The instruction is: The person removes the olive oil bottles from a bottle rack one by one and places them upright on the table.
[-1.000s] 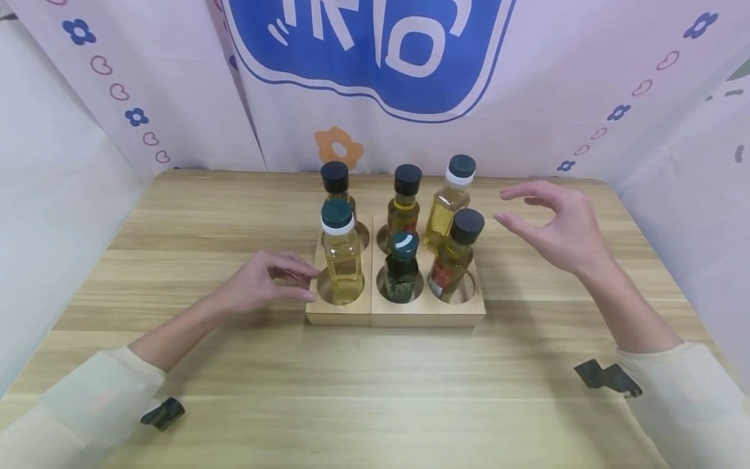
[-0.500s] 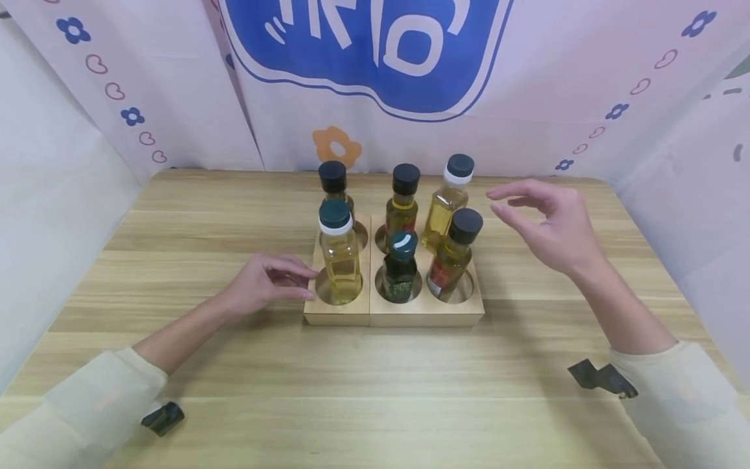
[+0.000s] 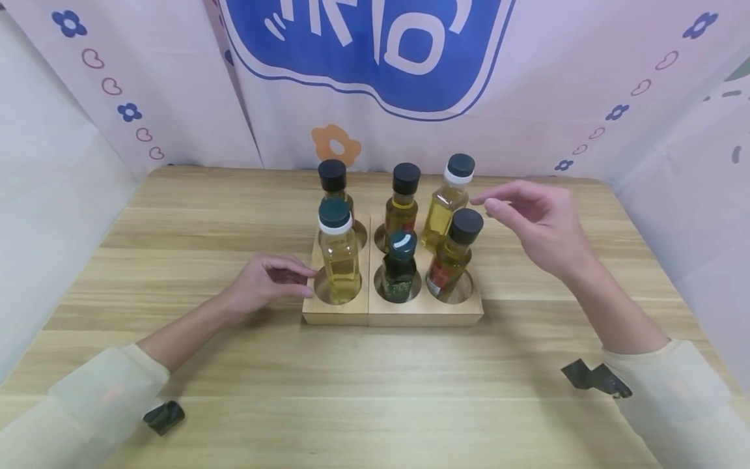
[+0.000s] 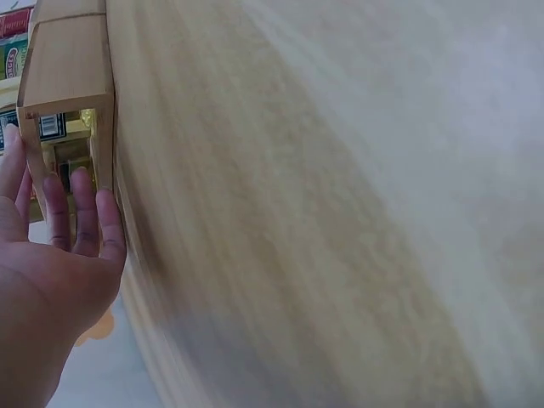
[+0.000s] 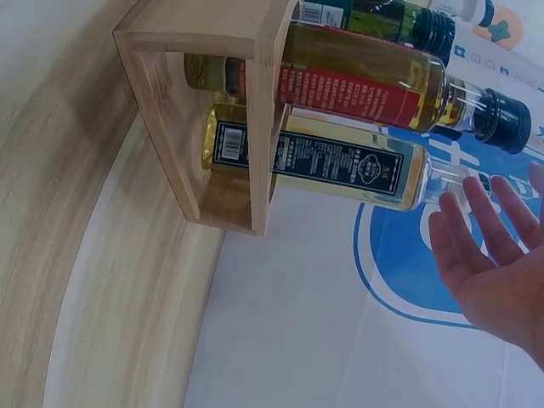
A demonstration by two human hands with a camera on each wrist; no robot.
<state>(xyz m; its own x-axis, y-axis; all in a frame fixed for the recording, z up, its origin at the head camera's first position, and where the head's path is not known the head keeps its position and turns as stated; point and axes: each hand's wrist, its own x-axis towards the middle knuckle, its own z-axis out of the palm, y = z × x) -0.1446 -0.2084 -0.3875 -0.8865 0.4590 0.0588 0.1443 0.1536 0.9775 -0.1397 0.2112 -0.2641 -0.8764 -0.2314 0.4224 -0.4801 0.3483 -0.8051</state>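
Note:
A light wooden rack (image 3: 422, 319) with round holes holds several oil bottles. The left hand (image 3: 258, 286) rests at the rack's left end; in the left wrist view its fingers (image 4: 85, 208) lie loosely extended across the open end. Closest to it stands a clear bottle of pale oil (image 3: 342, 267) with a green cap. On the right, the right hand (image 3: 541, 228) hovers with bent, parted fingers beside a second pale-oil bottle (image 3: 445, 212), back right. In the right wrist view those fingers (image 5: 463, 234) are by the bottle's neck; whether they touch it is unclear. The right hand holds nothing.
Front right, a black-capped bottle (image 3: 448, 260) leans in its hole. A dark green bottle (image 3: 400, 277) stands front middle. Two more black-capped bottles, one back middle (image 3: 402, 212) and one back left (image 3: 334, 179), stand behind. A printed cloth (image 3: 281, 124) hangs behind the wooden table (image 3: 375, 391).
The right hand has moved left toward the back-right bottle, its fingers drawing nearer the neck. The left hand stays at the rack's end, and the bottles keep their places.

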